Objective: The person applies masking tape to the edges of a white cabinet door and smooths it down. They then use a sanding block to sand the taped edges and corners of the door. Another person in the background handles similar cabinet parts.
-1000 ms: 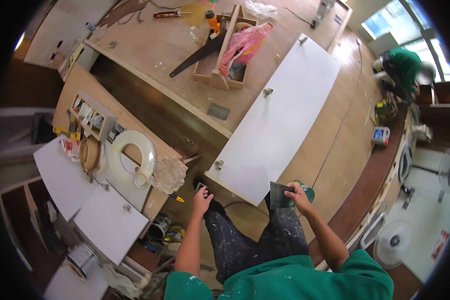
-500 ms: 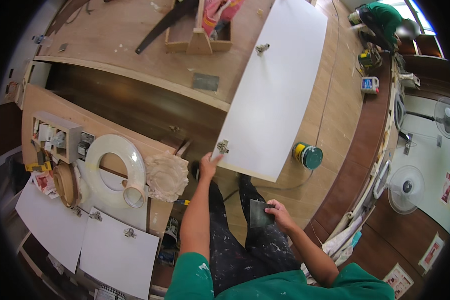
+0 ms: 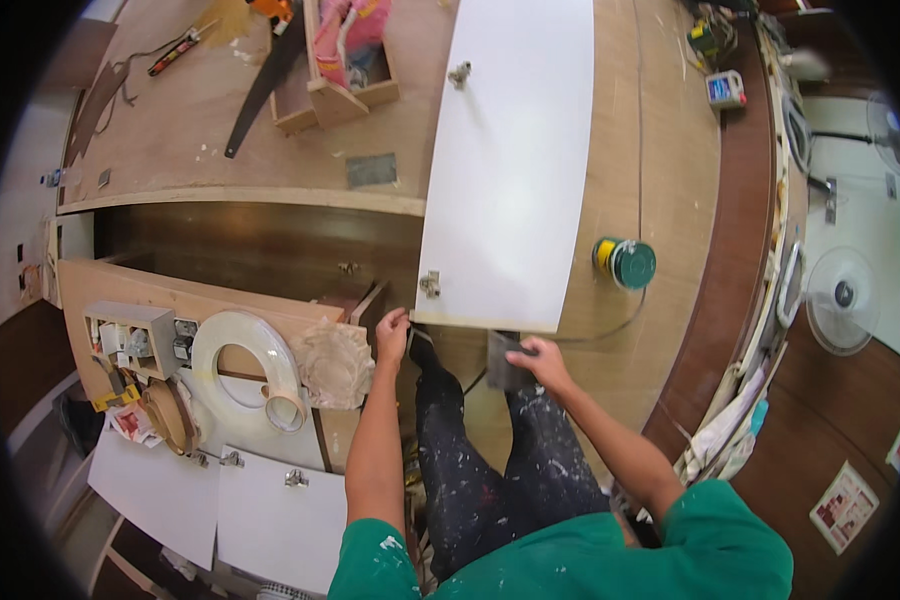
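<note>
A long white door panel (image 3: 510,180) lies over the wooden bench's right end, with two metal hinges (image 3: 430,284) along its left side. Close against its near left corner is my left hand (image 3: 393,337), fingers closed in a pinch; whatever lies between the fingertips is too small to make out. My right hand (image 3: 542,362) grips a dark grey sheet, apparently sandpaper (image 3: 505,365), slightly blurred, just below the panel's near edge. A similar grey sheet (image 3: 372,170) rests on the bench left of the panel.
On the bench (image 3: 220,170) are a handsaw (image 3: 268,90) and a wooden tote (image 3: 340,104). At left, a board carries a coil of white banding (image 3: 210,350), tape and a crumpled cloth (image 3: 334,364). A green can (image 3: 632,265) and a cable stand right; fans (image 3: 844,295) line the far right.
My right hand has brought the grey sheet up toward the panel's near edge. My left hand has shifted slightly off the corner's top face. The view has turned, and the co-worker is mostly out of it.
</note>
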The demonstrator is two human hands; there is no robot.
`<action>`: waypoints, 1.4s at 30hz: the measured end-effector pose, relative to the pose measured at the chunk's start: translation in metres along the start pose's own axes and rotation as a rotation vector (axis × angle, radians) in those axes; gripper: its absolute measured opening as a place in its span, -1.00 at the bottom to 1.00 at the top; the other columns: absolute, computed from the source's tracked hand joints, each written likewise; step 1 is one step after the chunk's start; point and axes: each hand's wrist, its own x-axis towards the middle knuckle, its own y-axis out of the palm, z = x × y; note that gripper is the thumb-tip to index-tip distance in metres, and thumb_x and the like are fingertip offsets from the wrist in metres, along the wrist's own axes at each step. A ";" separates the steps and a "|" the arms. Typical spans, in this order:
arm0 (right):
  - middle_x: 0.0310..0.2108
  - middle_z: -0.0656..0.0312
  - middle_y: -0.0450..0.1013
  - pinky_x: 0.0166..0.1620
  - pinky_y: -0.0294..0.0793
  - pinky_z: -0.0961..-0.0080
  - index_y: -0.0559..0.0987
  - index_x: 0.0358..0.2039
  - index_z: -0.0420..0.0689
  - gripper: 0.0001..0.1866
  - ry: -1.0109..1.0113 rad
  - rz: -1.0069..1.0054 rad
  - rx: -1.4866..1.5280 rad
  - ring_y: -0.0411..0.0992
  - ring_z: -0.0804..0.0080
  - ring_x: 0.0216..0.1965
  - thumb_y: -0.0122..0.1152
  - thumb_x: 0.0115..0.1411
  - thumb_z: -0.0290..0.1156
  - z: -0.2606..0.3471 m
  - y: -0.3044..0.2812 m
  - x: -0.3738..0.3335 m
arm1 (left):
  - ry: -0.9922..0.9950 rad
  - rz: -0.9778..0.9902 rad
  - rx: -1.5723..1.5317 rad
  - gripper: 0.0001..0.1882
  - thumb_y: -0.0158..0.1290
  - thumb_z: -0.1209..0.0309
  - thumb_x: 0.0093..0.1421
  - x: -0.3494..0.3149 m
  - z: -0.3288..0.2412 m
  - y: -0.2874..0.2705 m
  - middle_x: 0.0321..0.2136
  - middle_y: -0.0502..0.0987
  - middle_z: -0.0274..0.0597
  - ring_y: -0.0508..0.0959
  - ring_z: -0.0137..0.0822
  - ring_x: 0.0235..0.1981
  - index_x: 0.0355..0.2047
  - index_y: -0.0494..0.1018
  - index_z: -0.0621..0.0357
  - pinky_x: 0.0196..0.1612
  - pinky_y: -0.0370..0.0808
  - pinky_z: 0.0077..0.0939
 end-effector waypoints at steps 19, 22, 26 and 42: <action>-0.41 -0.10 0.55 -0.21 0.49 -0.01 0.63 -0.25 -0.17 -0.61 -0.264 -0.076 -0.528 0.53 -0.17 -0.27 0.21 0.26 -0.06 0.027 0.144 0.094 | 0.040 0.089 0.051 -0.87 0.17 0.48 0.26 0.002 -0.019 0.004 -0.41 0.62 -0.31 0.55 -0.51 -0.41 -0.23 0.58 0.27 -0.32 0.49 -0.56; -0.39 -0.12 0.56 -0.20 0.51 0.00 0.63 -0.28 -0.17 -0.63 -0.265 -0.018 -0.552 0.54 -0.16 -0.26 0.21 0.26 -0.07 0.038 0.146 0.095 | 0.041 0.122 0.096 -0.86 0.16 0.44 0.29 0.003 -0.018 0.000 -0.35 0.62 -0.30 0.60 -0.49 -0.33 -0.21 0.57 0.25 -0.27 0.54 -0.56; -0.40 -0.12 0.56 -0.19 0.52 0.00 0.64 -0.32 -0.18 -0.65 -0.217 0.008 -0.587 0.55 -0.15 -0.27 0.23 0.24 -0.10 0.048 0.152 0.100 | 0.015 0.127 0.117 -0.85 0.16 0.43 0.29 0.003 -0.020 -0.003 -0.34 0.62 -0.29 0.61 -0.48 -0.31 -0.22 0.58 0.27 -0.26 0.55 -0.54; -0.43 -0.19 0.55 -0.17 0.53 0.00 0.68 -0.32 -0.22 -0.65 -0.234 -0.064 -0.612 0.54 -0.20 -0.30 0.26 0.19 -0.14 0.043 0.165 0.105 | 0.042 0.101 0.126 -0.86 0.15 0.46 0.29 0.002 -0.021 -0.001 -0.34 0.63 -0.25 0.63 -0.44 -0.32 -0.22 0.58 0.29 -0.25 0.56 -0.53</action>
